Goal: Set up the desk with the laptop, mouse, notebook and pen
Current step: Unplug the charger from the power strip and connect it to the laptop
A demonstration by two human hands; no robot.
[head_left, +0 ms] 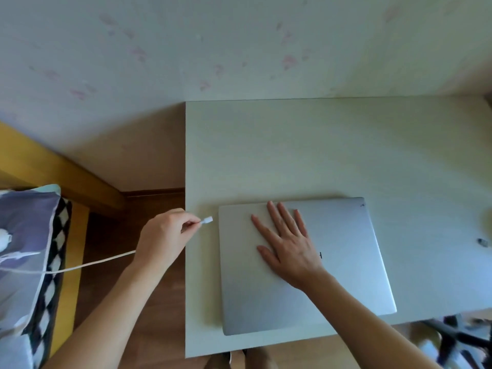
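A silver laptop (346, 262) lies closed on the pale desk (292, 155), near the front edge. My right hand (287, 243) rests flat on its lid, fingers spread. My left hand (165, 235) hovers just off the desk's left edge and pinches the plug of a white charging cable (206, 221). The plug's tip points at the laptop's left side, a short gap away. The cable (93, 263) trails off to the left. No mouse, notebook or pen can be made out.
A small dark object (482, 242) lies at the desk's far right edge. A bed with a patterned pillow (26, 235) and yellow frame stands at the left. Wooden floor lies between bed and desk. A dark chair base (452, 334) shows at the bottom right.
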